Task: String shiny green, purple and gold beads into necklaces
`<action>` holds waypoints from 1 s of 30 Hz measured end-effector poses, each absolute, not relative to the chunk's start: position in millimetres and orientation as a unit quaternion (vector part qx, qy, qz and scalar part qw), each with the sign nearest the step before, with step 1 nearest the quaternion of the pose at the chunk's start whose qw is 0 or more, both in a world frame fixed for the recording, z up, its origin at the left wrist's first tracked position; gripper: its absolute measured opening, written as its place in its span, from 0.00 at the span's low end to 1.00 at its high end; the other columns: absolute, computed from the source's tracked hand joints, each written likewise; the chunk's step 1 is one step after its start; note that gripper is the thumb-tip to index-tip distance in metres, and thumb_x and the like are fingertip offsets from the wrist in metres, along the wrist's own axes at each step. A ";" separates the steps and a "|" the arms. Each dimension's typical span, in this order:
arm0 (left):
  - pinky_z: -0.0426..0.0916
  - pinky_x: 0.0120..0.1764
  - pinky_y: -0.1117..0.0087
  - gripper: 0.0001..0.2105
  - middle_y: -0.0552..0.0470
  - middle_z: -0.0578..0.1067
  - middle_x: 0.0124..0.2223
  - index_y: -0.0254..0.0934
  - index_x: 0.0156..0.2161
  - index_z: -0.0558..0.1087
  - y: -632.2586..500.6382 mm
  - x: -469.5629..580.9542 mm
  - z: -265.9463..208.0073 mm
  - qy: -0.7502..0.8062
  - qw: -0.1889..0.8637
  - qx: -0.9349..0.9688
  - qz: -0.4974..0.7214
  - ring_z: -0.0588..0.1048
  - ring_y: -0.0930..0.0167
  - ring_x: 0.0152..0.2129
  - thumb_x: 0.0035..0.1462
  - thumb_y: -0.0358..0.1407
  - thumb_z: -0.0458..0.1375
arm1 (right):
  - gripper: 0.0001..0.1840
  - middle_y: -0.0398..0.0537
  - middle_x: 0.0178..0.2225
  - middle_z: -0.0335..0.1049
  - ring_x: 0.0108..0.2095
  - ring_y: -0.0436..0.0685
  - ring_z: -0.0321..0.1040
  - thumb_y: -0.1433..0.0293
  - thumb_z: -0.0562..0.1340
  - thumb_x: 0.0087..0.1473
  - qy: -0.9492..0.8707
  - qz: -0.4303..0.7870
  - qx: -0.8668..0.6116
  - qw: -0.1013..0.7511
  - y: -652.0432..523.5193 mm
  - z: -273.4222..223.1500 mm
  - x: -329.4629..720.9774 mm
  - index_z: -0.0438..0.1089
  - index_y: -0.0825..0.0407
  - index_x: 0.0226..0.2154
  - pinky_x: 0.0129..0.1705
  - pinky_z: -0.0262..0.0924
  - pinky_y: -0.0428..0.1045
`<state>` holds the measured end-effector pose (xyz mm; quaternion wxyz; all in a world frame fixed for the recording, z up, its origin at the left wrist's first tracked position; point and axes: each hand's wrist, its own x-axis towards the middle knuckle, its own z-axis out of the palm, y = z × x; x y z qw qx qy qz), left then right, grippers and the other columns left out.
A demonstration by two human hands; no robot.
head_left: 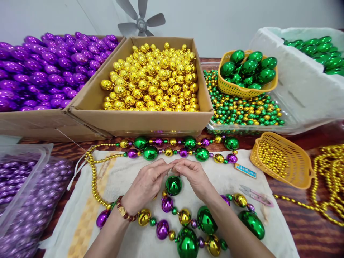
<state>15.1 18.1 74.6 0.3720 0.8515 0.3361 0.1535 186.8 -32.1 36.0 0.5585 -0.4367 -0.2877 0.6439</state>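
Note:
My left hand (152,179), with a brown bead bracelet (125,211) on its wrist, and my right hand (192,175) meet fingertip to fingertip over a white cloth (88,200). Both are pinched closed on what looks like a thin string, mostly hidden by the fingers. Just below the fingertips sits a shiny green bead (173,185), one end of a strand of green, gold and purple beads (162,229) curving under my forearms. Beyond my hands, two rows of a beaded strand (150,153) lie across the cloth, joined at left to small gold beads (94,179).
Cardboard boxes hold purple beads (51,71) and gold beads (153,79). Right are a yellow basket of green beads (248,91), a tilted basket (298,166), a blue-labelled piece (245,171), thread snips (256,195) and gold bead strings (326,179). Purple beads (34,211) stand left.

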 end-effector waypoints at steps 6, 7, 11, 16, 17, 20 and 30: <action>0.64 0.33 0.74 0.18 0.51 0.71 0.33 0.42 0.51 0.73 18.1 18.1 79.0 0.315 0.313 0.883 0.152 0.69 0.72 0.29 0.61 0.26 0.47 | 0.11 0.47 0.29 0.74 0.31 0.52 0.68 0.62 0.64 0.51 -0.291 0.642 -0.476 0.526 -28.0 32.1 190.0 0.79 0.52 0.30 0.35 0.63 0.48; 0.64 0.33 0.74 0.18 0.51 0.71 0.33 0.42 0.50 0.73 17.8 18.7 79.5 0.312 0.309 0.885 0.155 0.69 0.72 0.29 0.61 0.26 0.48 | 0.10 0.46 0.28 0.74 0.30 0.52 0.68 0.63 0.64 0.50 -0.296 0.639 -0.486 0.518 -26.6 32.5 191.1 0.79 0.52 0.29 0.33 0.62 0.47; 0.65 0.33 0.74 0.17 0.51 0.71 0.33 0.42 0.50 0.73 16.6 20.1 79.5 0.308 0.296 0.894 0.138 0.70 0.72 0.29 0.62 0.26 0.48 | 0.08 0.46 0.28 0.76 0.27 0.51 0.67 0.69 0.64 0.46 -0.304 0.615 -0.519 0.510 -20.7 34.6 197.6 0.79 0.51 0.23 0.27 0.59 0.44; 0.63 0.35 0.73 0.17 0.51 0.71 0.35 0.41 0.51 0.72 16.7 21.0 76.3 0.322 0.291 0.897 0.089 0.70 0.71 0.31 0.62 0.26 0.47 | 0.08 0.47 0.27 0.75 0.27 0.52 0.67 0.67 0.65 0.46 -0.299 0.585 -0.535 0.531 -17.4 30.5 203.4 0.78 0.52 0.21 0.24 0.56 0.44; 0.63 0.35 0.73 0.17 0.51 0.71 0.35 0.41 0.51 0.72 16.9 21.3 75.4 0.324 0.293 0.895 0.089 0.70 0.71 0.31 0.63 0.26 0.47 | 0.08 0.46 0.26 0.74 0.26 0.51 0.67 0.67 0.65 0.46 -0.291 0.578 -0.538 0.540 -17.5 28.7 203.5 0.78 0.52 0.22 0.23 0.55 0.44; 0.62 0.34 0.72 0.16 0.52 0.71 0.35 0.40 0.51 0.72 17.8 22.4 72.7 0.332 0.307 0.886 0.101 0.70 0.71 0.31 0.63 0.26 0.46 | 0.08 0.45 0.26 0.74 0.24 0.50 0.66 0.66 0.65 0.47 -0.257 0.556 -0.544 0.573 -18.6 24.5 201.6 0.77 0.53 0.23 0.22 0.51 0.44; 0.63 0.35 0.71 0.16 0.51 0.73 0.35 0.40 0.50 0.73 20.2 22.7 67.8 0.353 0.348 0.859 0.127 0.71 0.71 0.32 0.63 0.28 0.48 | 0.14 0.47 0.33 0.77 0.20 0.47 0.68 0.60 0.64 0.53 -0.173 0.617 -0.463 0.612 -23.0 29.4 195.5 0.67 0.54 0.27 0.21 0.55 0.42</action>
